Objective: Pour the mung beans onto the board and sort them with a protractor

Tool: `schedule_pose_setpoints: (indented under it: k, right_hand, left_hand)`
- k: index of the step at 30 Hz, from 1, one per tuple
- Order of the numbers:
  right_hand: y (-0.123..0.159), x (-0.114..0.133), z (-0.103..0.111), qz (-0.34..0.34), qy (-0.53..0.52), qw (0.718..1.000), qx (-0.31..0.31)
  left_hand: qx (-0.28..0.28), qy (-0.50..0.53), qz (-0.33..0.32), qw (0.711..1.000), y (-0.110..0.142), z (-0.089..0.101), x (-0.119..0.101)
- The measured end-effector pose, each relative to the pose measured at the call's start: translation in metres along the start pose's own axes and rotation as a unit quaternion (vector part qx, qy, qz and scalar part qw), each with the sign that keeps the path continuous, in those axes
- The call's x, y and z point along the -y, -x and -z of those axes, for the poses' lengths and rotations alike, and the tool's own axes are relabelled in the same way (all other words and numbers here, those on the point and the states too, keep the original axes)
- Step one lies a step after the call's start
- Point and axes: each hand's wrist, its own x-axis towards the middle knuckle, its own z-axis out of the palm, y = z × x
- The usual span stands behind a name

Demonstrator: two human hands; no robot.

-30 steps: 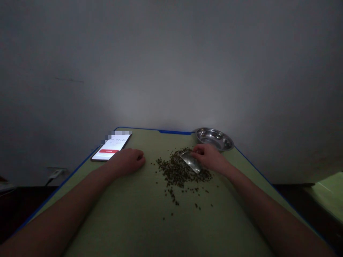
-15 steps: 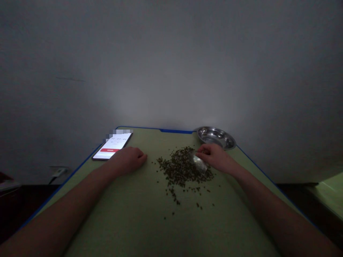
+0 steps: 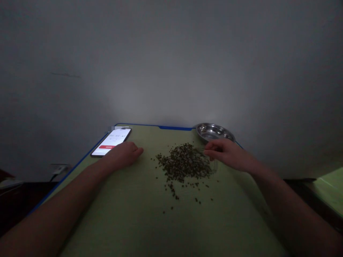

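Observation:
A pile of small dark brown grains [image 3: 184, 162], perhaps seeds or peppercorns, is spread over the table in front of me. At the pile's right side, my right hand [image 3: 223, 153] pinches a clear, thin plastic piece [image 3: 215, 166]. Its outline is faint, and I cannot tell its kind. My left hand [image 3: 127, 153] rests curled on the table left of the grains, with nothing visible in it. Beside that hand's wrist lies a lit phone [image 3: 114, 139]. Behind my right hand stands a shallow steel bowl [image 3: 211, 130], its front rim partly hidden.
The pale green table [image 3: 128, 207] has a blue edge and stands against a grey wall [image 3: 171, 71]. Stray grains lie in front of the pile. A wall socket with a plug [image 3: 60, 169] is low on the left.
My right hand has moved right, away from the middle of the pile, with the clear plastic piece. My left hand stays curled in place. The view has shifted slightly.

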Motion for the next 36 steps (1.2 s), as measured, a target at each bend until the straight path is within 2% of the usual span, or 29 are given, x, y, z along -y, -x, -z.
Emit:
schedule_pose_setpoints:
  k: [2, 5, 12, 17, 23, 25, 30, 36]
  right_hand:
    - [0.011, 0.001, 0.01, 0.001, -0.014, 0.997, 0.074]
    - [0.023, -0.006, 0.019, -0.041, -0.054, 0.975, 0.211]
    - [0.032, -0.032, 0.023, -0.099, -0.097, 0.941, 0.308]
    - [0.04, -0.031, 0.021, -0.135, -0.104, 0.92, 0.353]
    - [0.044, -0.005, 0.003, -0.133, -0.088, 0.9, 0.406]
    - [0.044, -0.001, 0.0, -0.132, -0.083, 0.902, 0.403]
    - [0.042, -0.005, 0.0, -0.116, -0.079, 0.915, 0.379]
    - [0.036, -0.006, -0.006, -0.106, -0.073, 0.926, 0.355]
  left_hand:
    - [0.008, 0.017, 0.004, 1.0, 0.002, 0.002, 0.0]
    - [0.038, 0.055, 0.015, 0.998, 0.005, 0.006, -0.002]
    - [0.044, 0.04, 0.01, 0.998, 0.009, 0.011, -0.007]
    - [0.053, 0.002, -0.02, 0.998, 0.012, 0.011, -0.008]
    - [0.046, -0.067, -0.04, 0.996, 0.014, 0.012, -0.01]
    - [0.043, -0.071, -0.037, 0.996, 0.012, 0.011, -0.01]
    - [0.033, -0.003, 0.016, 0.999, 0.004, 0.005, -0.007]
    - [0.017, 0.007, 0.022, 1.0, 0.003, 0.003, -0.005]
